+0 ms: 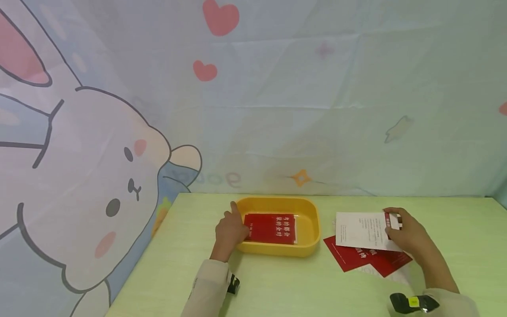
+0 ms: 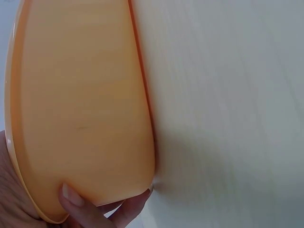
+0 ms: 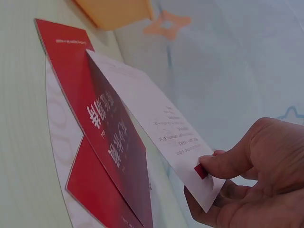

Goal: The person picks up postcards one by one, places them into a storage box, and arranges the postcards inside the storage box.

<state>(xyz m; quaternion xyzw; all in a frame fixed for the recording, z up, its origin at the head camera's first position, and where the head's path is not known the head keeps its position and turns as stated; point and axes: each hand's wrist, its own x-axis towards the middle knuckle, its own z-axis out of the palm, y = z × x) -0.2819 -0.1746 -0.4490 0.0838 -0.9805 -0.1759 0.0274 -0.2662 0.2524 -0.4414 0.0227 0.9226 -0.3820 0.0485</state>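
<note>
My left hand [image 1: 231, 230] grips the left end of a yellow plastic tray [image 1: 277, 251]. In the left wrist view, the thumb [image 2: 78, 202] lies against the outside of the tray. Red cards with white lettering [image 1: 266, 229] lie stacked inside, toward its left part. On the right, my right hand [image 1: 409, 233] pinches the right end of a white card [image 1: 358, 231] with small print and a red mark, thumb on its upper face. That card is tilted over overlapping red cards [image 3: 102, 114] on the table, partly hiding them.
Beneath the red cards lies a pale sheet [image 3: 59, 128] with faint lettering. The light green table [image 1: 293, 286] ends at a hanging cloth backdrop [image 1: 317, 88] printed with a rabbit and hearts. Each wrist wears a dark strap device [image 1: 413, 303].
</note>
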